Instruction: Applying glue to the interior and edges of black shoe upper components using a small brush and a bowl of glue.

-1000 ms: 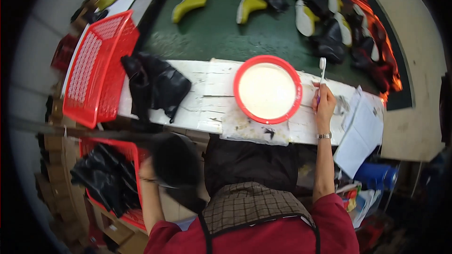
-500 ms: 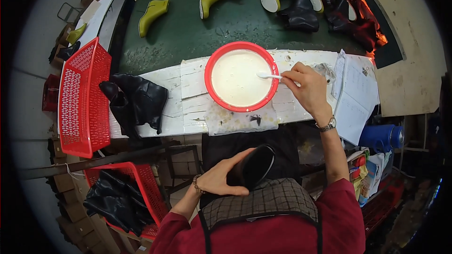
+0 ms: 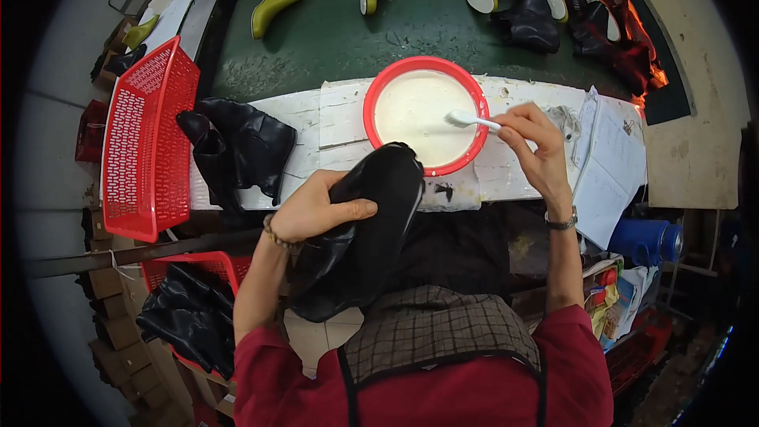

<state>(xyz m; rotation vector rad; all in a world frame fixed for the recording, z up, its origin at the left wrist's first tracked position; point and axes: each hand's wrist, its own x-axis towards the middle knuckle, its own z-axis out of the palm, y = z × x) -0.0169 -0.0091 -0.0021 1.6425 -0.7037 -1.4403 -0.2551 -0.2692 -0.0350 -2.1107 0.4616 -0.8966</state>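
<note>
My left hand [image 3: 320, 207] grips a black boot upper [image 3: 379, 209], its toe end raised beside the near rim of a red basin [image 3: 371, 122]. The boot's dark underside faces up and toward the right. Creamy white liquid [image 3: 407, 115] fills much of the basin. Between thumb and fingers, my right hand [image 3: 539, 150] pinches a white toothbrush [image 3: 481, 122]. The brush's head is over the liquid near the basin's right side; I cannot tell whether its bristles touch it.
Black boot uppers [image 3: 249, 146] lie on the white bench [image 3: 316, 162] beside a red basket [image 3: 130, 158]. Another red basket [image 3: 229, 269] below holds more. Yellow shoe lasts [image 3: 277, 6] and black boots stand on the green surface [image 3: 316, 39]. Papers [image 3: 609, 174] and a blue flask [image 3: 640, 241] are right.
My left hand has lifted the boot from my lap, up and forward to the basin's near edge. The brush head has come out of the liquid's surface slightly and turned more visible.
</note>
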